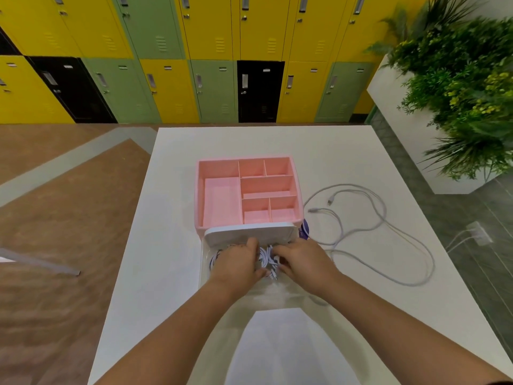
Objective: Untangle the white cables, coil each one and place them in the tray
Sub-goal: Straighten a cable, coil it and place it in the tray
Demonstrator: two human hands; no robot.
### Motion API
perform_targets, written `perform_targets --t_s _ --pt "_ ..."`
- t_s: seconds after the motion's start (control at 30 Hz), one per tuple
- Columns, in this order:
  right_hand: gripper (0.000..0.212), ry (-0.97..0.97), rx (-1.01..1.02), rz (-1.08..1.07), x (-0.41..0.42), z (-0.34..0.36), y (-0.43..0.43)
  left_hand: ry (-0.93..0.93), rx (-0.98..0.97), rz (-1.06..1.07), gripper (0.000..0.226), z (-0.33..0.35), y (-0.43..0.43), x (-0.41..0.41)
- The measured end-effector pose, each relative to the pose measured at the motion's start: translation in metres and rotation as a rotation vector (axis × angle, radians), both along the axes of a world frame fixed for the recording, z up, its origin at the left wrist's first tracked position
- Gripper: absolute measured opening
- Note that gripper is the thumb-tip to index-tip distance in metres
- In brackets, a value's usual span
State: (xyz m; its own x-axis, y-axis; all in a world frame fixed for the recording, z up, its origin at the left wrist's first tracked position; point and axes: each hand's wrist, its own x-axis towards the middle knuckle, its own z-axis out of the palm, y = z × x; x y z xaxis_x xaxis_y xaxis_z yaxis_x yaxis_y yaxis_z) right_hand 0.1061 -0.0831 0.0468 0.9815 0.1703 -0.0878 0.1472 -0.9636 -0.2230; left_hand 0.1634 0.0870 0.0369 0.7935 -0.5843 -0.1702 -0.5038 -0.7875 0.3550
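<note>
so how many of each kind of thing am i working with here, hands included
pink tray: 1
clear box with white lid: 1
white cable bundle, gripped by both hands in the box: 1
loose white cable tangle right of the tray: 1, strands not separable by eye
hands: 2, left hand and right hand
total: 6

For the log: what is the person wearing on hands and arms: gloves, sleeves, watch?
The left hand and right hand are ungloved, with no watch or band at either wrist. The left forearm and right forearm are bare down to the frame's lower edge. A thin dark strip in the bottom right corner may be a sleeve hem. Rings cannot be told.
</note>
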Motion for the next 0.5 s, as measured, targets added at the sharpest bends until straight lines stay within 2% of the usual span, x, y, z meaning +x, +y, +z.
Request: perform_targets --t_s 0.27,0.5 --pt "0.013 -0.015 -0.095 -0.039 -0.003 -0.012 0.012 -0.109 0.114 -0.066 0.037 -0.003 -0.001 0.001" --pt "0.016 0.045 0.004 -0.032 -0.003 -0.013 0.0 -0.105 0.263 -0.085 0.053 -0.004 -0.008 0.004"
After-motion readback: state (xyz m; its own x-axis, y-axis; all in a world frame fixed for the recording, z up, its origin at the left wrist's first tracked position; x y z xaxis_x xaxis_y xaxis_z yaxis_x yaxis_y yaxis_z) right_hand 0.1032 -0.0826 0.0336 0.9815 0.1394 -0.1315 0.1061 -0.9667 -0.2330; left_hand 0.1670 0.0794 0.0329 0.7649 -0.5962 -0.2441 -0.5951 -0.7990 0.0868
